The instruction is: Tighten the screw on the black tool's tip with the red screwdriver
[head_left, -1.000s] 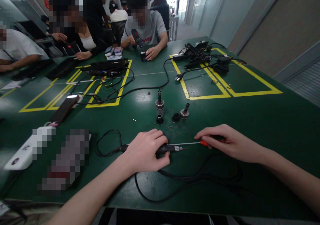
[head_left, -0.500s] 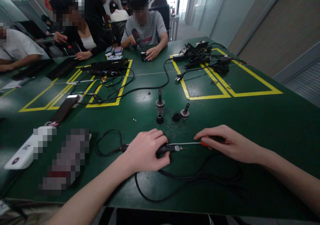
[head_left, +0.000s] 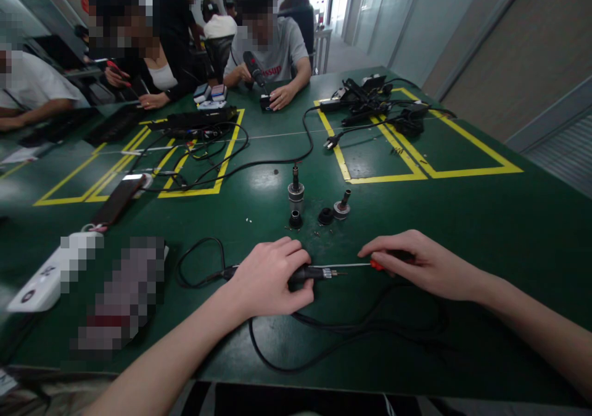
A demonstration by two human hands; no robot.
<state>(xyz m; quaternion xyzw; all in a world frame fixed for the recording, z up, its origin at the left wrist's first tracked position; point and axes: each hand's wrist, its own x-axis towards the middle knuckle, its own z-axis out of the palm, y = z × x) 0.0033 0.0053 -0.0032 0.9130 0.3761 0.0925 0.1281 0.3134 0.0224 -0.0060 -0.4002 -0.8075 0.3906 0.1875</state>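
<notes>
My left hand is wrapped over a black corded tool handle, pressing it on the green table. A metal collar and thin prongs stick out of the handle's right end. In my right hand is a screwdriver with a red handle, mostly hidden by the fingers. Its thin shaft reaches left along the far side of the black handle, and the tip is hidden by my left hand. Beyond my hands stand a metal nozzle part, a second one and a black ring, with tiny screws close by.
A black cable loops in front of my hands. At the left lie a white power strip, a blurred-out pouch-like thing and a phone. Tangled black cables and parts lie far right. Co-workers sit across the table.
My hands, the black handle and the screwdriver have hardly moved. Across the table at the left, a co-worker's hand with a red-handled tool has risen slightly.
</notes>
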